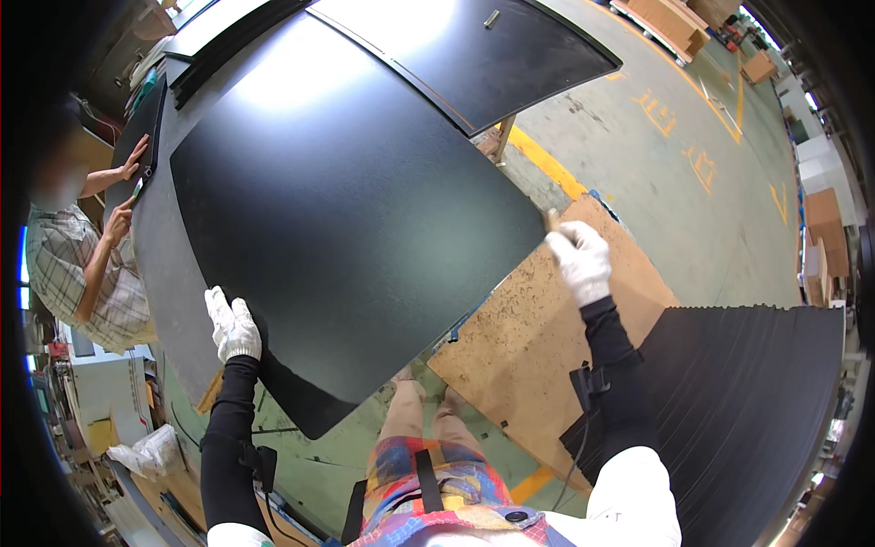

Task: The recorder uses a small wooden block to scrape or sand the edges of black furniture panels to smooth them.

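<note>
A large black panel [346,219] lies flat in front of me, its near corner jutting toward my legs. My left hand [232,326], in a white glove, rests at the panel's left edge with fingers stretched out and holding nothing. At the right corner of the panel is my gloved right hand [581,263], its fingers closed on a small tan piece [551,220]. That piece is at the panel's edge; its exact kind is too small and blurred to tell.
A second black panel [510,64] lies beyond, with a small object [491,19] on it. At the left a co-worker [87,255] handles another dark panel with a small green tool. A brown board [538,337] and a stack of black sheets [747,401] stand at my right.
</note>
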A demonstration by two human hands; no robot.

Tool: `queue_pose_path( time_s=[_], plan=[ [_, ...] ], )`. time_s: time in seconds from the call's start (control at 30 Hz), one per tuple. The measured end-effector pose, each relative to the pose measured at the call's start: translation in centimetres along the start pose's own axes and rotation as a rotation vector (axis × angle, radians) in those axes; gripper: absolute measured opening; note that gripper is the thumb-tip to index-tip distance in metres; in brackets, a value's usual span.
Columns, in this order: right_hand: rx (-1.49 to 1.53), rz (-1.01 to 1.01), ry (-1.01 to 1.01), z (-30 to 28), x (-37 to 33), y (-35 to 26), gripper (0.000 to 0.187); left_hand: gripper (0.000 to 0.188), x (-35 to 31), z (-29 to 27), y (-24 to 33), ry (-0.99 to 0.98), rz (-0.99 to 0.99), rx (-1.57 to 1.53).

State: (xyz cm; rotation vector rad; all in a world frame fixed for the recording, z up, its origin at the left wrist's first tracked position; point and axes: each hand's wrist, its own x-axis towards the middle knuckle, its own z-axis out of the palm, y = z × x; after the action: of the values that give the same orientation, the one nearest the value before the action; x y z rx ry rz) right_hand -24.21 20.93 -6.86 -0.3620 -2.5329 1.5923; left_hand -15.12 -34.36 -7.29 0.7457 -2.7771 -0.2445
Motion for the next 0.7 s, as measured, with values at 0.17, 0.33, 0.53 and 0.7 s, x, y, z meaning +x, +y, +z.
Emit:
queue_pose_path(
  time_s=[0.17,0.33,0.53,0.7],
  plan=[
    [-0.235,-0.135,0.262,-0.5,1.5,1.1,0.016,0.055,0.2,0.4,0.1,0.004,0.028,0.047],
    [-0.639,-0.686,0.225,2.5,-4.7,-2.6,0.010,0.055,0.1,0.0,0.2,0.028,0.023,0.036],
    [-0.449,-0.835,-0.261,5.8,-11.3,-6.7,0.015,0.055,0.2,-0.7,-0.4,0.012,-0.030,-0.028],
    [-0.602,-0.571,0.150,3.6,-7.4,-4.7,0.016,0.055,0.4,-0.1,2.2,0.055,0.034,-0.062]
  ],
)
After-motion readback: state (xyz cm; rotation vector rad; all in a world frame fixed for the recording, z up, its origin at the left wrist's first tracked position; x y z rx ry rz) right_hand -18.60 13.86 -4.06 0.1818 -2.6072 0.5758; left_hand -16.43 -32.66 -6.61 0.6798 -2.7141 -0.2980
